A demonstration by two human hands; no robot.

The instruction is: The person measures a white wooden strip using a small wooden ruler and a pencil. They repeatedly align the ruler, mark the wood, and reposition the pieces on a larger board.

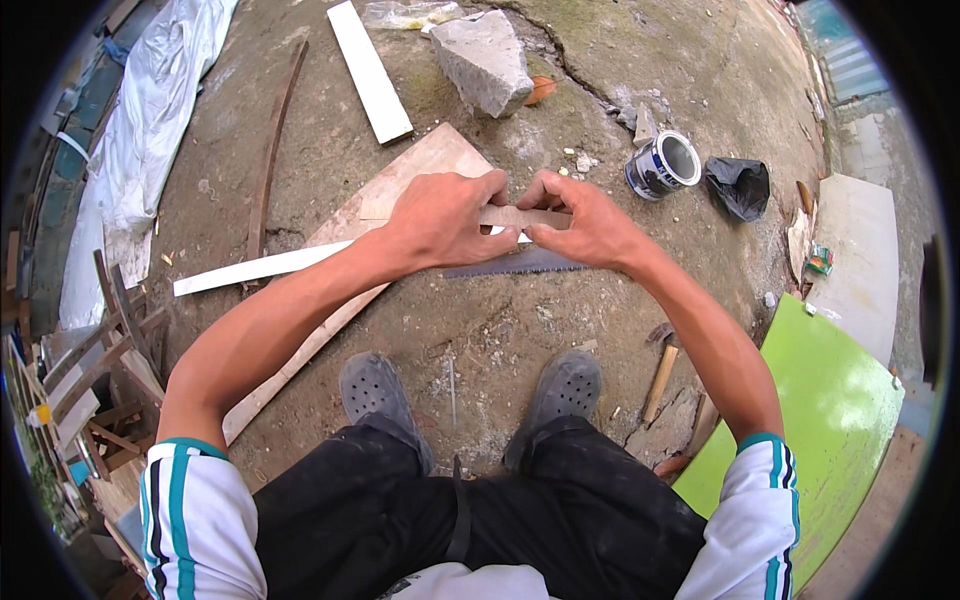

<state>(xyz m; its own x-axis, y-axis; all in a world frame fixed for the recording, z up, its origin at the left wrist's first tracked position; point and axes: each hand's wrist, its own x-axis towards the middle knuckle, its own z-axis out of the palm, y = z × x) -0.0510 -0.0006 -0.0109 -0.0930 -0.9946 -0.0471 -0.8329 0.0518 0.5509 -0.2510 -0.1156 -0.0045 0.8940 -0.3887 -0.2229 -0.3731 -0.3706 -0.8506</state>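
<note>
Between my two hands a short grey-brown strip (522,217) is held by its ends; whether it is sandpaper or thin wood I cannot tell. The fingers of my left hand (440,220) are closed on its left end, and my right hand (592,222) pinches the right end. A saw blade (515,264) with teeth along its near edge lies just below the hands, its handle not in sight. A long white strip (265,267) passes beneath my left forearm, its far end partly hidden by the hand. Under both lies a pale wooden plank (440,152).
A white board (368,72), a rock (487,62) and a brown wooden strip (277,150) lie ahead. An open paint can (664,165) and a black bag (738,187) are right. A hammer (660,380) lies near a green panel (810,420). Scrap wood (110,360) is piled left.
</note>
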